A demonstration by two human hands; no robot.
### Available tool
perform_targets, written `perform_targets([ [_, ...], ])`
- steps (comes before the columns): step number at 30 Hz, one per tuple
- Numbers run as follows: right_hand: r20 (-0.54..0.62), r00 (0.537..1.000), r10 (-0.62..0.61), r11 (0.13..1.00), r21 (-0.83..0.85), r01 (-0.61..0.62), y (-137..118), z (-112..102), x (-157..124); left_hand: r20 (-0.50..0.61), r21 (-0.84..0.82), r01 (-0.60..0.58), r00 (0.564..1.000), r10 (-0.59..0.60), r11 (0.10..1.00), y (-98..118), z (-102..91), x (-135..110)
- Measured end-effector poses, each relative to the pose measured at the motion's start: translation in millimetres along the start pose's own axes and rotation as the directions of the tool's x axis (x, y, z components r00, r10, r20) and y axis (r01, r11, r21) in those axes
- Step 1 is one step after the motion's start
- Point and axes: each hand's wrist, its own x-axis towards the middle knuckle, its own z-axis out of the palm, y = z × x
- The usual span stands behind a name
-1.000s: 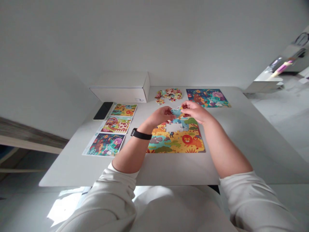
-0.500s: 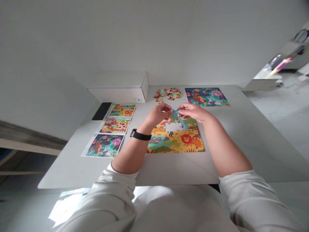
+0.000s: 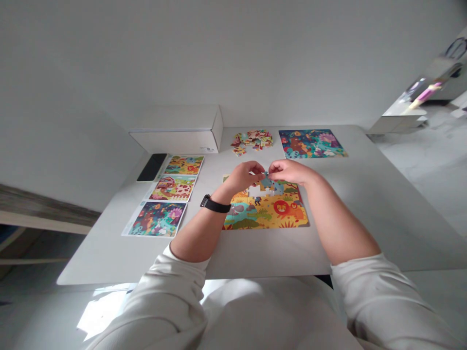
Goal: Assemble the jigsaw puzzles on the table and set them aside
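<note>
A partly built orange safari jigsaw puzzle (image 3: 270, 214) with lions lies in the middle of the white table (image 3: 365, 194); a white gap shows near its upper middle. My left hand (image 3: 245, 176) and my right hand (image 3: 288, 171) meet just above that gap, both pinching a small blue puzzle piece (image 3: 266, 181) between their fingertips. A black watch sits on my left wrist (image 3: 214, 204). A heap of loose pieces (image 3: 251, 140) lies beyond my hands.
A finished blue puzzle (image 3: 311, 144) lies at the far right. Three picture cards (image 3: 171, 189) are lined up on the left beside a black phone (image 3: 152, 166). A white box (image 3: 182, 130) stands at the back left against the wall.
Both hands have come down and towards me with the blue piece, from above the puzzle's top edge to just over the white gap.
</note>
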Motion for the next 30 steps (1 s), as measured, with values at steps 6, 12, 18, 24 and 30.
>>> perform_targets([
  [6, 0.042, 0.998, 0.052, 0.979, -0.197, -0.043, 7, -4, 2, 0.086, 0.094, 0.012, 0.996, -0.020, 0.996, -5, -5.7, -1],
  [12, 0.056, 0.993, 0.100, 0.959, -0.271, -0.082, 15, -4, 7, -0.086, 0.363, 0.028, 0.996, 0.003, 0.931, -5, -33.4, -3],
  [18, 0.067, 0.985, 0.158, 0.951, -0.280, -0.133, 24, -2, 11, -0.140, 0.475, 0.049, 0.990, 0.020, 0.878, 3, -45.4, -8],
  [24, 0.011, 0.980, 0.198, 0.902, -0.394, -0.178, 24, 5, 13, -0.115, 0.536, 0.020, 0.992, 0.050, 0.844, 4, -60.9, -16],
  [30, 0.012, 0.986, 0.164, 0.828, -0.544, -0.132, 13, 14, 14, -0.084, 0.555, -0.034, 0.992, 0.097, 0.831, 10, -63.9, -20],
])
